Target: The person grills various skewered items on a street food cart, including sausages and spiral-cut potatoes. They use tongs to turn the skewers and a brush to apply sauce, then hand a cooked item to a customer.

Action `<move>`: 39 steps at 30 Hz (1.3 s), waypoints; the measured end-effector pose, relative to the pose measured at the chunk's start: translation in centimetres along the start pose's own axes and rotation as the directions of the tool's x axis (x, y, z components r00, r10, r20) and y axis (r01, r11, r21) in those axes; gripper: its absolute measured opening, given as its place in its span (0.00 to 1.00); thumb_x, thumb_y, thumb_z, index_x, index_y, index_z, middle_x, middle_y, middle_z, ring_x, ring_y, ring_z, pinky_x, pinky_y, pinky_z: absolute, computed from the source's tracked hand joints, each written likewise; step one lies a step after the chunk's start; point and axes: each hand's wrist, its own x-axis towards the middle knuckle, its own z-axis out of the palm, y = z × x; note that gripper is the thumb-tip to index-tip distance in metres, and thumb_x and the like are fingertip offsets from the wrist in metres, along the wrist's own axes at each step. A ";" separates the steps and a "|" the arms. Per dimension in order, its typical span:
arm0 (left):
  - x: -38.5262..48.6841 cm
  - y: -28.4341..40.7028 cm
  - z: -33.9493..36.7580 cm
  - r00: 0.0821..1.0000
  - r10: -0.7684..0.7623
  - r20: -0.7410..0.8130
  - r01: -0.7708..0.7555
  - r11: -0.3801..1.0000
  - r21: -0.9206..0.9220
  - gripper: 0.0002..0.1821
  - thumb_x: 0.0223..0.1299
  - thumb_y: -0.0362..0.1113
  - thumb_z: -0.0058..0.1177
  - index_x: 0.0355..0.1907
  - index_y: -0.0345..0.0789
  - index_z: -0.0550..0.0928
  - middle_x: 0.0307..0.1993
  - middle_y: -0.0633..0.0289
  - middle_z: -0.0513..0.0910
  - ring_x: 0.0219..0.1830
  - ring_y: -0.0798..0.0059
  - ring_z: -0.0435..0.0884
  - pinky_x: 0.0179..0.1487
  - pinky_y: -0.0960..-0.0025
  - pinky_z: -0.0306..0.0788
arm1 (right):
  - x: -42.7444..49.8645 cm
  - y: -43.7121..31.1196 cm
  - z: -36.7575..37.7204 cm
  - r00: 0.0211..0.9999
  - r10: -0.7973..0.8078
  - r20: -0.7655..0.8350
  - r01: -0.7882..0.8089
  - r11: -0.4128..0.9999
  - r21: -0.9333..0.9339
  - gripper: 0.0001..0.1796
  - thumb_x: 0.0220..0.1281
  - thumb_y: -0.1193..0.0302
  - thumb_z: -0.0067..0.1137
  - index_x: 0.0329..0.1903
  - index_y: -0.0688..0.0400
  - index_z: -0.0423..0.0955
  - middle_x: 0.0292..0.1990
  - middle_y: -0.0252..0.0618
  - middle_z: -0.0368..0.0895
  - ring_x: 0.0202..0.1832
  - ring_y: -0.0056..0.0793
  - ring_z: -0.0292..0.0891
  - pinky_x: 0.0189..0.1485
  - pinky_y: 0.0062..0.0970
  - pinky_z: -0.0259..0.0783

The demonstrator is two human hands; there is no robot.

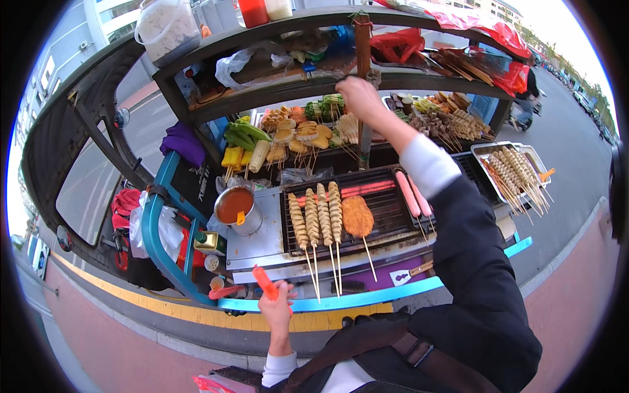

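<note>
Raised to the front edge of the cart's wooden shelf [290, 93], my right hand [361, 96] has its fingers curled beside the wooden post [363, 44]; whether it grips anything is hidden. My left hand [276, 302] holds a red-orange handle-like object [265, 281] upright near the blue rail. Between the hands, several spiral-cut skewers [323, 213] and a flat breaded patty on a stick [357, 216] lie on the electric grill [388, 236]. Two pink sausages on sticks [408, 194] lie at the grill's right. A metal pot of red sauce [236, 206] with an orange-handled utensil stands left of the grill.
Vegetable and other skewers [295, 135] fill trays behind the grill. A steel tray of skewers [491, 186] is at the right. A scraper [410, 273] lies below the grill, behind the blue rail [344, 302]. A rider on a scooter [526, 98] is on the road.
</note>
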 end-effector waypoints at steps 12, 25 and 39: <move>-3.4 0.2 -4.4 0.970 0.010 -0.244 -0.080 0.958 -0.277 0.13 0.70 0.32 0.55 0.48 0.23 0.79 0.29 0.51 0.85 0.18 0.71 0.81 0.22 0.73 0.73 | 13.2 8.6 6.7 0.857 -0.040 0.515 0.286 0.866 -0.410 0.12 0.61 0.75 0.54 0.40 0.58 0.87 0.43 0.50 0.88 0.48 0.49 0.85 0.50 0.43 0.81; -4.7 1.6 -1.9 0.950 0.044 -0.309 -0.130 0.955 -0.266 0.12 0.72 0.33 0.52 0.48 0.24 0.75 0.27 0.53 0.82 0.16 0.71 0.78 0.20 0.73 0.72 | 13.4 7.6 5.8 0.837 -0.310 0.451 0.488 0.797 -0.357 0.08 0.61 0.73 0.55 0.34 0.59 0.83 0.34 0.47 0.87 0.39 0.45 0.86 0.41 0.41 0.81; -2.6 11.6 12.5 0.942 0.293 0.164 -0.002 0.494 -0.870 0.19 0.79 0.47 0.39 0.64 0.43 0.66 0.40 0.64 0.70 0.43 0.72 0.73 0.55 0.59 0.75 | -18.2 -14.0 -15.6 0.892 -0.142 0.429 -0.304 0.513 0.803 0.09 0.72 0.71 0.55 0.50 0.60 0.75 0.23 0.43 0.78 0.24 0.36 0.79 0.29 0.32 0.73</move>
